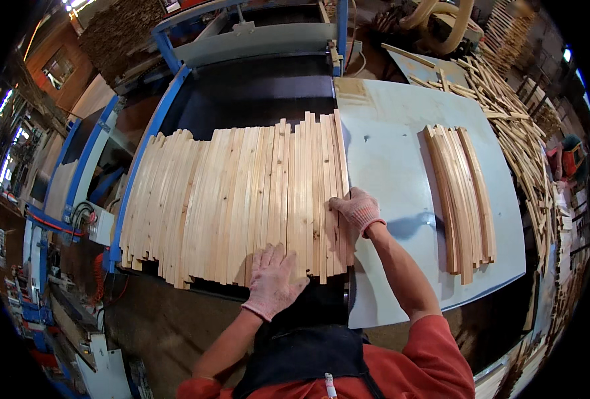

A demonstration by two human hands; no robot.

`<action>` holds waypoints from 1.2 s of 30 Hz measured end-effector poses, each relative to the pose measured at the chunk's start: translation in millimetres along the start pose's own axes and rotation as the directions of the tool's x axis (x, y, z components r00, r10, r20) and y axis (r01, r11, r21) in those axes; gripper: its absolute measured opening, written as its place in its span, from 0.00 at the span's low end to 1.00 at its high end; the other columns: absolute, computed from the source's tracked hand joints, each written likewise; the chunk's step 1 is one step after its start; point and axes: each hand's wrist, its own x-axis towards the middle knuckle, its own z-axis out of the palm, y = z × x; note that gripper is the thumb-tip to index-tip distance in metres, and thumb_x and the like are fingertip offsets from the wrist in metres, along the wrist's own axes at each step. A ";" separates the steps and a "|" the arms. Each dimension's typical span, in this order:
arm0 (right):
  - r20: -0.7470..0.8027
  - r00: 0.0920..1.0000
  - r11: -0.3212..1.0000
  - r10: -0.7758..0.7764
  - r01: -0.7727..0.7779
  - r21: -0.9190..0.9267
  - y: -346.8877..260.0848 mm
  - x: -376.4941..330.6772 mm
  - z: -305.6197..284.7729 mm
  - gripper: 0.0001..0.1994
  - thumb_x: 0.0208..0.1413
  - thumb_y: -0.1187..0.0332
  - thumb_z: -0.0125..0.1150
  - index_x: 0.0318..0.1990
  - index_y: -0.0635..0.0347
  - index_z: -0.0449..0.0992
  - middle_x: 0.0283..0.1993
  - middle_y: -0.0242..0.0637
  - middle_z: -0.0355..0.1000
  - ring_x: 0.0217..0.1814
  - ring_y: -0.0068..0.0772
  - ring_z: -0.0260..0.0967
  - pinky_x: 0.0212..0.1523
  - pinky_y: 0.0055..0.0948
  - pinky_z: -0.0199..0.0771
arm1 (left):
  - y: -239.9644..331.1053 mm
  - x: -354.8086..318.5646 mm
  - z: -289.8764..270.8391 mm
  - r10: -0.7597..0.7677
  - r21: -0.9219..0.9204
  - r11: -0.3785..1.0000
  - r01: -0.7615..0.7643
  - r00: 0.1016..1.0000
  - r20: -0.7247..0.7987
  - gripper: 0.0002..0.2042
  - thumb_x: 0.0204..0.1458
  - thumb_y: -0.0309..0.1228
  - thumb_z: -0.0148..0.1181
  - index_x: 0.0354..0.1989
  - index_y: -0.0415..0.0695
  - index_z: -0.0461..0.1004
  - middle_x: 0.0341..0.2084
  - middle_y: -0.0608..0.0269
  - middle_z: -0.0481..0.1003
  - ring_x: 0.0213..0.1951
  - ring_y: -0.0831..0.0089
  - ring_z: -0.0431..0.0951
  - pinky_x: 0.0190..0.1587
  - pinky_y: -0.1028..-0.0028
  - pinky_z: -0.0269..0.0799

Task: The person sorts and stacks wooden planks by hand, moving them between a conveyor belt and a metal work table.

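A broad row of light wooden strips point(235, 193) lies side by side on a dark conveyor belt point(248, 93), their ends uneven. My left hand point(272, 278), in a pinkish work glove, rests with fingers spread on the near ends of the strips. My right hand point(358, 209), gloved the same way, lies on the right end of the row, its fingers over the outermost strips; whether it grips one is hidden. To the right, a small bundle of wooden strips point(460, 199) sits on a pale side table point(395, 166).
A blue machine frame point(165, 50) spans the belt's far end, with a blue rail point(150, 133) on the left. Beyond the side table lies a heap of loose wood strips point(508, 126). A thick hose point(458, 30) bends at the back right.
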 end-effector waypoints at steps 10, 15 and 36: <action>-0.199 0.980 0.976 0.030 0.014 0.215 67.6 50.2 35.0 0.23 0.56 0.50 0.66 0.40 0.65 0.82 0.33 0.51 0.81 0.40 0.49 0.81 0.46 0.45 0.80 | -34.9 4.5 28.7 0.092 -0.017 0.995 -0.096 0.984 -0.150 0.38 0.57 0.56 0.64 0.70 0.42 0.73 0.71 0.38 0.67 0.73 0.40 0.61 0.78 0.45 0.46; -0.359 0.930 0.995 0.082 -0.059 0.075 59.4 -10.5 12.7 0.18 0.64 0.53 0.59 0.41 0.58 0.84 0.39 0.52 0.83 0.47 0.58 0.82 0.49 0.49 0.81 | -39.3 0.1 19.9 0.102 -0.023 0.994 -0.108 0.978 -0.181 0.34 0.56 0.49 0.68 0.67 0.39 0.74 0.68 0.38 0.70 0.70 0.39 0.66 0.77 0.46 0.52; -0.721 0.425 0.736 -0.547 -0.167 -0.657 312.3 15.4 -58.6 0.31 0.58 0.74 0.63 0.71 0.64 0.71 0.62 0.52 0.76 0.63 0.59 0.74 0.66 0.49 0.74 | -354.3 -112.2 -105.2 -0.520 -0.124 0.825 0.552 0.655 -0.548 0.38 0.60 0.41 0.68 0.75 0.36 0.63 0.71 0.38 0.68 0.73 0.44 0.66 0.76 0.55 0.59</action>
